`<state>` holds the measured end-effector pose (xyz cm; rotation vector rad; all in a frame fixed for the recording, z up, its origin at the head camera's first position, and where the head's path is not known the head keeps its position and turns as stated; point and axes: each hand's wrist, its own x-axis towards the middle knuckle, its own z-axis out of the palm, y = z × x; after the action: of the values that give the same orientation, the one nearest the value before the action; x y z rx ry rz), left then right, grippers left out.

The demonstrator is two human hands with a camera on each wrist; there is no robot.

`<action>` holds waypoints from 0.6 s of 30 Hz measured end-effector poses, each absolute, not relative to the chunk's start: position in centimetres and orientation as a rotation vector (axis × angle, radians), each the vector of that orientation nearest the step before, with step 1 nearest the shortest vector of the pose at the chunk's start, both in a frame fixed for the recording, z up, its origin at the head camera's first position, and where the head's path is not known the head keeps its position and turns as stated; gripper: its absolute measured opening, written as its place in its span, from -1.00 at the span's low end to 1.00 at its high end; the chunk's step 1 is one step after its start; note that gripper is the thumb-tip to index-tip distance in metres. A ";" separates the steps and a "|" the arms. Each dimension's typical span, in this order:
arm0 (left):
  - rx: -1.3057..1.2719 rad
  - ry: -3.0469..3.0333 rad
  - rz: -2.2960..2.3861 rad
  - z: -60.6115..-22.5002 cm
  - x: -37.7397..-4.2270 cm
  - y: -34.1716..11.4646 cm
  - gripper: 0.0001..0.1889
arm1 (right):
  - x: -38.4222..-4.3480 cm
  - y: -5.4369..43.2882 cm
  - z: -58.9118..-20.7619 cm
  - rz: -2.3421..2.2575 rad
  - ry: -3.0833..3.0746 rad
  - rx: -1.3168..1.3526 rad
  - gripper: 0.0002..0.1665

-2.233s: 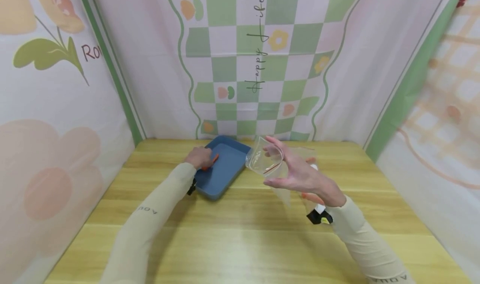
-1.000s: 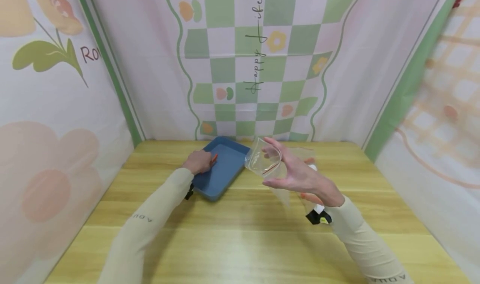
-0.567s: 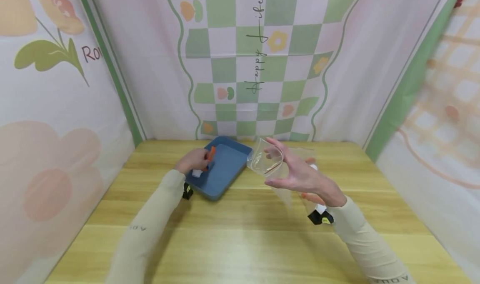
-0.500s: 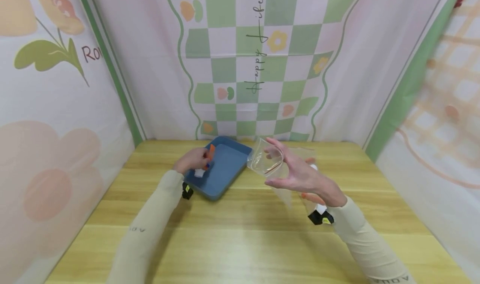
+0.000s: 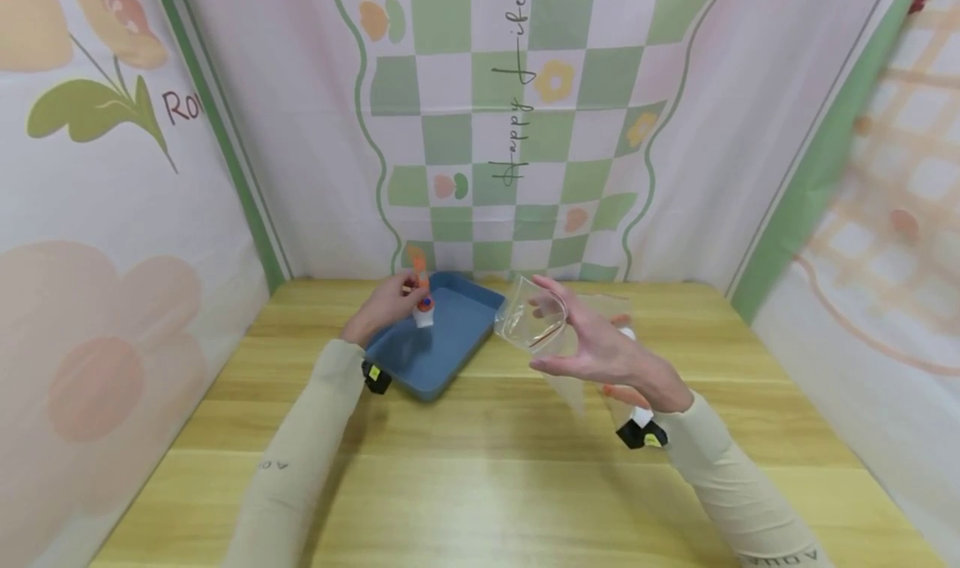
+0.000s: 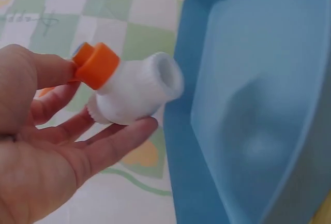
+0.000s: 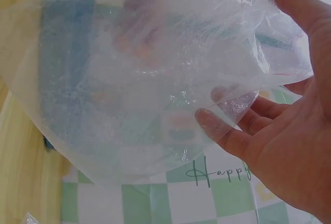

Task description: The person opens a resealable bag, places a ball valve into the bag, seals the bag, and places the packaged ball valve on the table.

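Over the blue tray [image 5: 450, 335], my left hand [image 5: 387, 303] pinches a white plastic ball valve [image 5: 423, 314] by its orange handle. The left wrist view shows the thumb on the orange part of the valve [image 6: 134, 87] and fingers beneath its white body, one round opening facing the tray. My right hand [image 5: 600, 335] holds a clear zip bag [image 5: 525, 318], thumb and fingers apart at its round, gaping mouth. In the right wrist view the see-through bag [image 7: 145, 84] spreads from the hand [image 7: 289, 146], and fingertips show partly through the film.
Behind and below my right hand, another clear bag [image 5: 600, 303] lies on the wooden table [image 5: 480, 476], with orange and white parts [image 5: 626, 396] partly hidden by the hand. A printed cloth [image 5: 517, 135] stands along the table's back edge; more cloth hangs at both sides.
My left hand has lifted the valve up out of the tray and turned it, its handle now pointing up and white body down. The right hand and bag stay nearly still.
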<state>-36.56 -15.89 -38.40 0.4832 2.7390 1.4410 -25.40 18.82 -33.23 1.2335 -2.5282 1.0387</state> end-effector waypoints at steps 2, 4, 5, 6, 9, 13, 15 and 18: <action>0.471 2.713 1.537 -37.9 -36.3 -15.5 -0.80 | -25.4 18.8 -33.3 1.048 -2.543 1.219 0.25; 0.472 2.710 1.587 -37.3 -36.0 -15.1 -0.78 | -25.4 18.8 -33.3 1.051 -2.556 1.208 0.25; 0.477 2.724 1.593 -37.0 -35.8 -14.9 -0.77 | -25.4 18.8 -33.3 1.051 -2.562 1.202 0.25; 0.477 2.743 1.596 -36.6 -35.7 -14.7 -0.76 | -25.4 18.7 -33.3 1.046 -2.565 1.198 0.25; 0.503 2.775 1.612 -35.4 -35.2 -14.0 -0.75 | -25.4 18.7 -33.2 1.042 -2.569 1.193 0.25; 0.569 2.798 1.660 -33.7 -34.0 -13.2 -0.73 | -25.5 18.5 -33.2 1.057 -2.565 1.192 0.26; 0.597 2.801 1.687 -32.9 -33.4 -12.9 -0.71 | -25.6 18.5 -33.3 1.061 -2.563 1.192 0.26; 0.653 2.771 1.744 -31.7 -32.4 -12.4 -0.69 | -25.7 18.4 -33.5 1.067 -2.561 1.190 0.26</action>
<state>-32.37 -12.35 -31.74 0.6529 2.7709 1.7439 -25.75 18.39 -33.54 1.1896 -2.5607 1.0673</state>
